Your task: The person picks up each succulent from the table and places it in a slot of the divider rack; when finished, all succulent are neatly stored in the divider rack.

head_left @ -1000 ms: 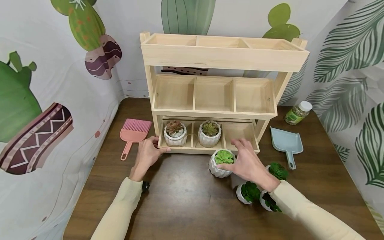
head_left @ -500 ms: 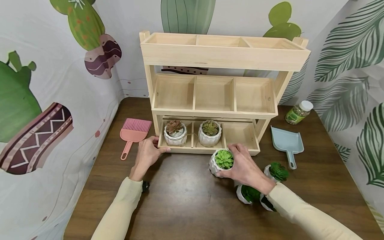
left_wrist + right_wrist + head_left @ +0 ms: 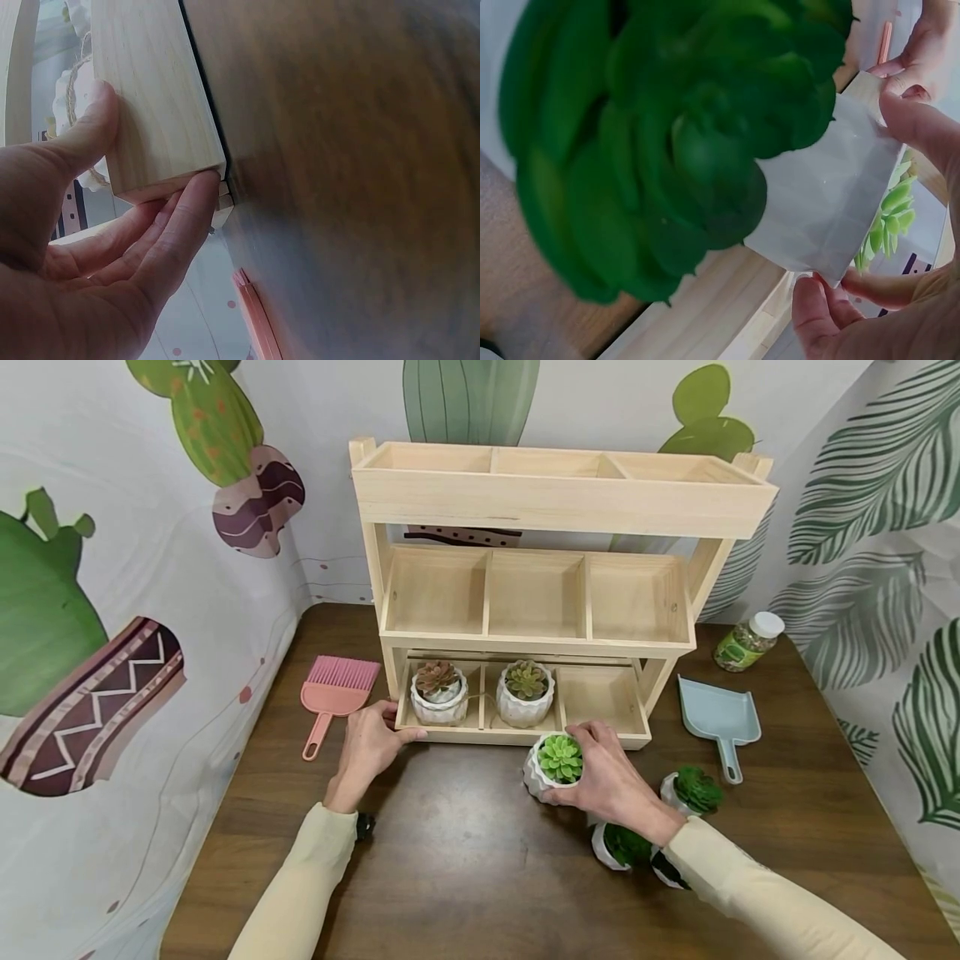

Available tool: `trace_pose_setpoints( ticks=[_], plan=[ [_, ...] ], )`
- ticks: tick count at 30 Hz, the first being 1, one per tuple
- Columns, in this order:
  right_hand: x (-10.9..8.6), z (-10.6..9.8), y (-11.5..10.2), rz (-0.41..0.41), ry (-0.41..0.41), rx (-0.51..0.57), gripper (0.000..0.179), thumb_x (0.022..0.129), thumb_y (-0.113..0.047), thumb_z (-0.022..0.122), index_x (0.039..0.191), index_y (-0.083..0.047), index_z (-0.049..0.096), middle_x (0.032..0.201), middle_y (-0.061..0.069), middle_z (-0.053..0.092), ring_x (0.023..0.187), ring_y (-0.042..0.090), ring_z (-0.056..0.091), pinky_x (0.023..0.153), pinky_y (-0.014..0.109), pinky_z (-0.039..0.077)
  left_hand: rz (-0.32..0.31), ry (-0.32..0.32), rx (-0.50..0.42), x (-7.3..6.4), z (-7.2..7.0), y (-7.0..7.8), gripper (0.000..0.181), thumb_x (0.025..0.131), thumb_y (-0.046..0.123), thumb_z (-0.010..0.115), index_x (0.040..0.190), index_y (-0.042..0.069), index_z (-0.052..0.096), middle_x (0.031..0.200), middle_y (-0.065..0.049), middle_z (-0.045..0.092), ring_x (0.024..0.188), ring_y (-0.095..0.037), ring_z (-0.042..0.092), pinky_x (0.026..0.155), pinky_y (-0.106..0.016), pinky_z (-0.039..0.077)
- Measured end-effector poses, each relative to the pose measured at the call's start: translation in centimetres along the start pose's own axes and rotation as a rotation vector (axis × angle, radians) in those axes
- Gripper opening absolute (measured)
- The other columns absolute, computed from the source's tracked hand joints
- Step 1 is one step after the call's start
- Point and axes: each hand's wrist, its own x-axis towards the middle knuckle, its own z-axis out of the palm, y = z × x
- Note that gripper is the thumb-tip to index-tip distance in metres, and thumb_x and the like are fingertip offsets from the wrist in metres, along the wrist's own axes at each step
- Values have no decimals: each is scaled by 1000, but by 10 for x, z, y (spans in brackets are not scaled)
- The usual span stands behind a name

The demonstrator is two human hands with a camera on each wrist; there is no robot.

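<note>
My left hand (image 3: 367, 745) grips the lower left front corner of a three-tier wooden plant shelf (image 3: 558, 502). In the left wrist view its thumb lies over the top of the front board (image 3: 161, 105), with the fingers against the end. My right hand (image 3: 611, 781) holds a potted succulent (image 3: 560, 758) by its white faceted pot, thumb on the near side and fingers on the far side. The pot is just in front of the bottom tier. Two more succulents, one reddish-brown (image 3: 437, 681) and one olive green (image 3: 526, 682), sit in the bottom tier's left and middle compartments.
Dark green potted plants (image 3: 697, 789) stand beside and partly under my right forearm; one fills the right wrist view's foreground. A pink brush (image 3: 330, 697) lies left of the shelf. To the right are a blue dustpan (image 3: 720, 714) and a white-capped jar (image 3: 746, 643).
My right hand has closed from a spread pose around the light green succulent's pot, which is in nearly the same place. My left hand stays on the shelf corner.
</note>
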Motion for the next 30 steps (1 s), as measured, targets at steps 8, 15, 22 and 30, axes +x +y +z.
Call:
trace_pose_setpoints(
  ticks=[8, 15, 22, 30],
  plan=[
    [1, 3, 1, -13, 22, -1, 94, 72, -33, 100, 145, 9, 59, 136, 26, 60, 123, 39, 61, 106, 55, 57, -2, 0, 5, 0, 0, 0, 59, 80, 31, 99, 121, -6, 75, 106, -25, 82, 100, -39, 78, 88, -53, 59],
    [2, 5, 4, -24, 48, -9, 91, 71, -32, 100, 142, 9, 60, 135, 26, 61, 123, 40, 61, 106, 57, 56, -7, -3, 10, 0, 0, 0, 60, 81, 31, 99, 122, -6, 75, 107, -25, 82, 101, -39, 78, 89, -54, 59],
    [-1, 5, 4, -7, 65, 22, 91, 71, -32, 101, 142, 8, 61, 136, 27, 60, 124, 42, 61, 107, 59, 56, -8, -4, 14, 0, 2, 0, 60, 81, 32, 98, 121, -6, 75, 108, -25, 82, 103, -40, 78, 90, -54, 58],
    [-4, -7, 2, 0, 102, 52, 91, 70, -34, 101, 142, 5, 62, 137, 25, 61, 125, 43, 64, 107, 61, 56, -2, 0, 7, 2, 2, -2, 60, 80, 32, 99, 121, -5, 75, 106, -24, 82, 100, -38, 79, 89, -53, 59]
  ],
)
